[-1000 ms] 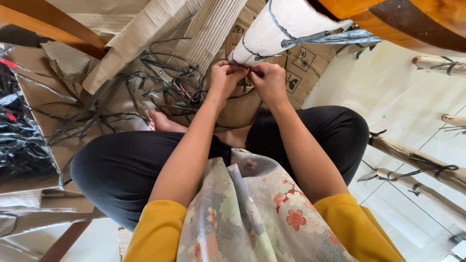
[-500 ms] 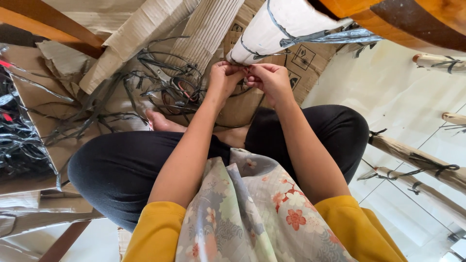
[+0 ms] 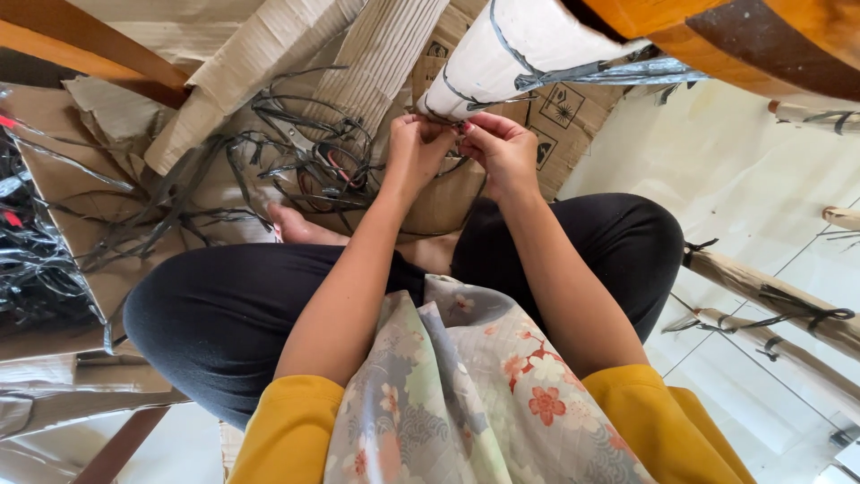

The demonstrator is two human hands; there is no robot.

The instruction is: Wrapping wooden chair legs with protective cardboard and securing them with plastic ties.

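A white-wrapped furniture leg (image 3: 511,49) slants down from the upper right, bound with dark grey plastic straps (image 3: 502,40). Both my hands meet at its lower end. My left hand (image 3: 414,148) pinches a strap end against the wrap. My right hand (image 3: 503,148) grips the same strap from the other side, fingers curled. I sit cross-legged on the floor, a bare foot (image 3: 300,226) showing below the hands. The strap's knot is hidden by my fingers.
A tangle of cut straps (image 3: 305,157) lies on flattened cardboard (image 3: 448,193) ahead. Corrugated cardboard sheets (image 3: 376,54) lean behind. Orange wooden furniture (image 3: 717,36) looms top right. More wrapped legs (image 3: 770,300) lie on the white tile floor at right.
My hands stay at the end of the wrapped leg; the fingers shift slightly on the strap. The view has drifted a little.
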